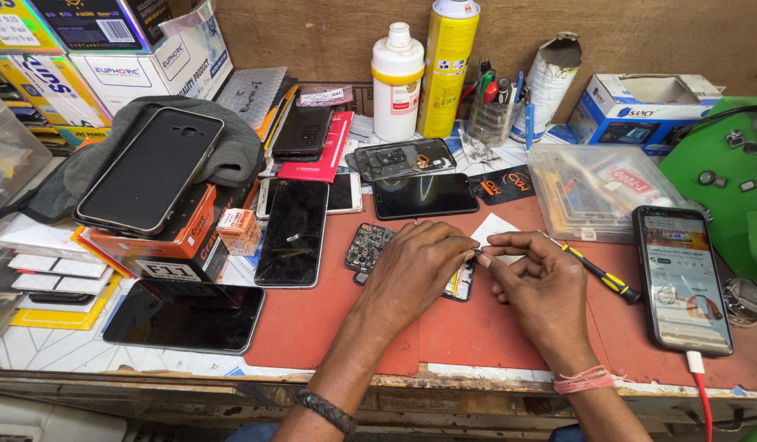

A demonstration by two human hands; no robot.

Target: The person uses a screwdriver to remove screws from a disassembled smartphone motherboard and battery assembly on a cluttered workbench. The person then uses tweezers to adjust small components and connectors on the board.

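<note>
**Red mat, two hands meeting over an opened phone**

Red rubber is what we are working on: the mat (476, 327) is covering the middle of the table (59, 348), and we are taking it as our landmark. Near the mat's centre, the opened phone (458, 282) is lying mostly hidden under our hands, with a bare circuit board (367, 245) just beside it toward the mat's left.

Our left hand (415, 266) is resting on the phone, fingers curled down over it. Our right hand (542, 282) is pinching toward the same spot, thumb and forefinger closing on something too small to make out; we cannot tell whether either grip is actually grasping a part.

Both hands are touching at the fingertips above the phone's upper edge, so neither is nearer. We cannot judge the phone's long axis. A yellow-handled screwdriver (599, 277) is lying just beside the right hand, and a lit phone (684, 278) is charging at the mat's right edge.
</note>
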